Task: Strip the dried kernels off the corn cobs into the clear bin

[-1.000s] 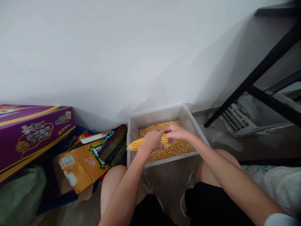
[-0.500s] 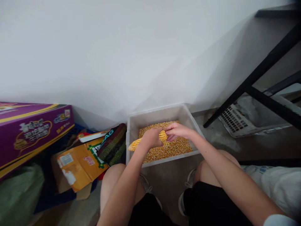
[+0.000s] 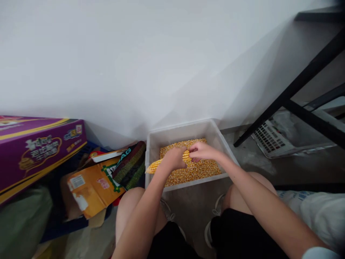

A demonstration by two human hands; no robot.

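Observation:
A yellow ear of corn (image 3: 154,166) lies slanted over the left part of a whitish plastic bin (image 3: 224,138). My left hand (image 3: 174,158) is wrapped round its middle, with the pointed end sticking out to the left. At the other end of the ear, my right hand (image 3: 201,151) has its fingers bent against the kernels, and its fingertips are partly hidden. Loose corn kernels (image 3: 196,174) cover the bottom of the bin beneath both hands.
Left of the bin are a mesh bag (image 3: 132,163), a torn orange carton (image 3: 94,190) and a large purple box (image 3: 40,151). A black metal frame (image 3: 285,97) slants down at the right, before a white plastic basket (image 3: 271,140). A white sack (image 3: 318,212) lies near my right knee.
My right hand has shifted slightly left, and its fingers have curled in closer against the end of the ear. The left hand keeps its hold in nearly the same place.

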